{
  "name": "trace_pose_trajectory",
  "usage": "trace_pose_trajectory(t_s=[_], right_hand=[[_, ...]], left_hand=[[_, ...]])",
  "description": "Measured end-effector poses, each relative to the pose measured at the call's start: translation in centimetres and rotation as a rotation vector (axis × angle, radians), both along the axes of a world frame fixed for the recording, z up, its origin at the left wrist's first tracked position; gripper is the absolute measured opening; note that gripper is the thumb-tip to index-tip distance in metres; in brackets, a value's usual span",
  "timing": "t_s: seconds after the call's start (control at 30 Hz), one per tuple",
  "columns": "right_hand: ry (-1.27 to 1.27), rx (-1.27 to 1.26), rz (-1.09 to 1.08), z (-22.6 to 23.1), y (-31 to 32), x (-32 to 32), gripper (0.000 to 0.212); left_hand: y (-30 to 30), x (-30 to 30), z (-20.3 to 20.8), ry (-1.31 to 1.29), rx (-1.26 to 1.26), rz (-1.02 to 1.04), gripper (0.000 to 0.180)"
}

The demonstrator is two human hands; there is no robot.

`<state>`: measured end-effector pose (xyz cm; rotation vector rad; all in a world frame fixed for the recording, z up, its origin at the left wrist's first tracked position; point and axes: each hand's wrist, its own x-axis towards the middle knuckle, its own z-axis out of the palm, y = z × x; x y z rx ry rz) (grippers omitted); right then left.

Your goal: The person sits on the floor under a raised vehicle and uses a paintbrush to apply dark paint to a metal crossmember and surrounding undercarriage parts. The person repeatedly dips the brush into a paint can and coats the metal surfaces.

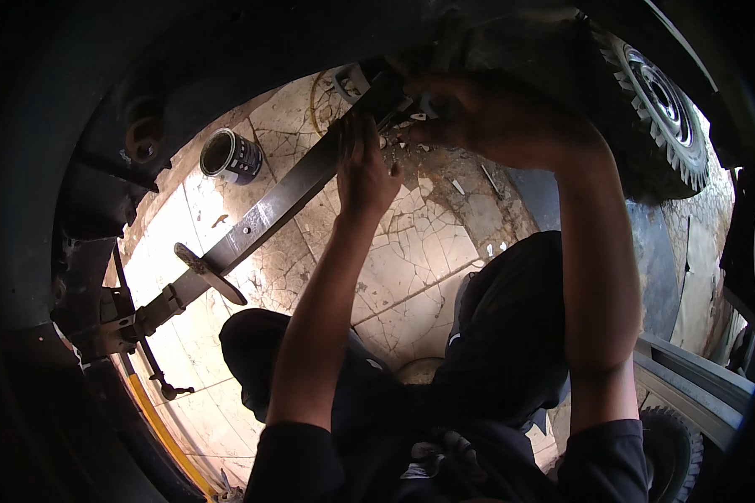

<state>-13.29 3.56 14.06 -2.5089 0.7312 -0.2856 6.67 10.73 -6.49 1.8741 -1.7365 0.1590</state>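
Observation:
A long dark metal bar (264, 214), like a vehicle's leaf spring, runs slantwise from the lower left to the upper middle. My left hand (363, 168) lies against its upper part, fingers stretched out flat and thumb apart. Beside the bar's far end, my right hand (499, 121) reaches in from the right, thumb and fingers spread apart. Its fingertips are in deep shadow by dark metal parts, so what they touch is unclear. Across the lower part of the bar rests a knife-like tool (212, 275) with a rough, crusted handle.
An open paint can (231, 157) stands on the cracked tile floor (411, 260), left of the bar. A toothed-tread wheel (658, 109) is at the upper right. Dark bodywork (109, 189) closes in overhead and left. Debris lies near the far end; a yellow strip (168, 436) runs lower left.

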Motion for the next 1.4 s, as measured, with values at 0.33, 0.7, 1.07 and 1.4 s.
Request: trace_pose_trajectory(t_s=[0.33,0.7,1.07,1.4], right_hand=[[0.127,0.016,-0.009,-1.1,-1.2,0.5,0.062],[0.081,0.022,0.044,-0.6,-0.1,1.5,0.055],[0.107,0.008,0.042,-1.0,-0.5,1.8,0.063],[0.135,0.047,0.031,-1.1,-0.6,2.1,0.07]], left_hand=[[-1.3,0.5,0.6,-0.009,-0.014,0.03,0.101],[-1.8,1.5,0.0,-0.018,-0.072,0.006,0.083],[-2.9,2.0,1.4,0.221,0.112,0.017,0.077],[-1.4,2.0,1.3,0.033,-0.009,-0.041,0.072]])
